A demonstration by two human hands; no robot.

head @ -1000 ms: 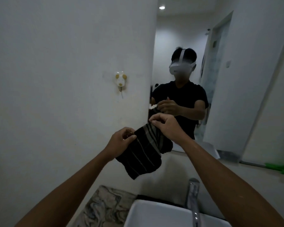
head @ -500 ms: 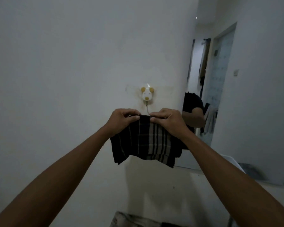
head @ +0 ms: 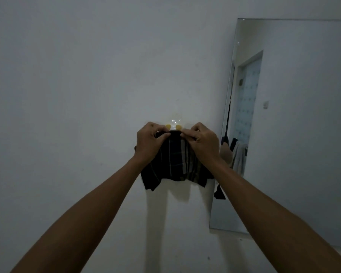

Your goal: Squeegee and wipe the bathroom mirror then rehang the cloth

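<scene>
Pinched shut, both: left hand (head: 148, 142) and right hand (head: 202, 140) each with a tight grip on the top edge of the dark plaid cloth (head: 175, 162). Cloth pressed against the white wall (head: 77, 85), top edge right at the yellow-eared hook (head: 173, 126), rest hanging below. Mirror (head: 293, 125) just beside, to the right.

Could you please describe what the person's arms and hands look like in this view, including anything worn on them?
Both forearms are bare up to the frame's edge, with no sleeves in view. The left hand and right hand wear no gloves, and no rings, watch or bracelet show on the visible fingers or wrists. The dim light hides finer detail.
</scene>
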